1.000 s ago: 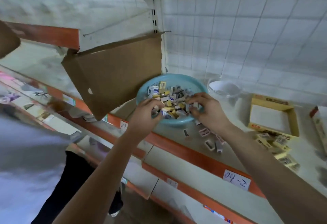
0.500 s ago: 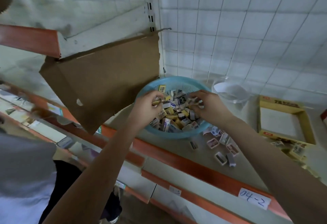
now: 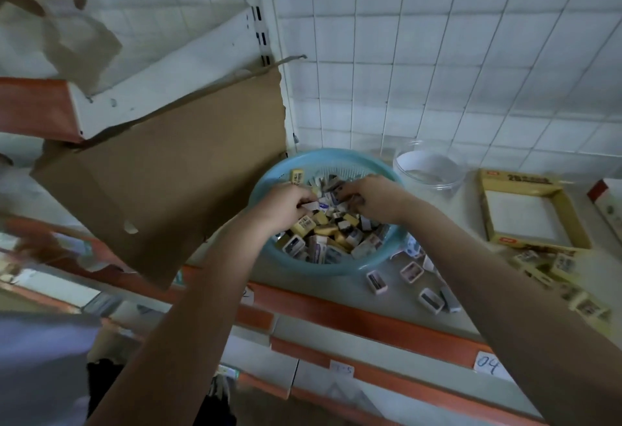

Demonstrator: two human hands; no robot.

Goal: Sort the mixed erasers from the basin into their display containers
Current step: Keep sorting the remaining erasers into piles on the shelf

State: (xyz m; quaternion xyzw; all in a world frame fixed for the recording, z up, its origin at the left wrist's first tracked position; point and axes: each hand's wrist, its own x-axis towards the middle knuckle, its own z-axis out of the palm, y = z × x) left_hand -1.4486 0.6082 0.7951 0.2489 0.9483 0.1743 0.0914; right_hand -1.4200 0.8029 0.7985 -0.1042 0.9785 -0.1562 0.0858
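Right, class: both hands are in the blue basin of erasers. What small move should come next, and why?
Probably lift the left hand clear of the blue basin: it seems to pinch a white eraser, while the right hand is among the pile. The yellow display box nearby shows a bare floor.

Left hand point(image 3: 286, 205) & right hand point(image 3: 373, 198) bare, forearms point(image 3: 488, 274) bare too; pale grey-lilac top point(image 3: 40, 358), dark trousers point(image 3: 101, 388) lower left
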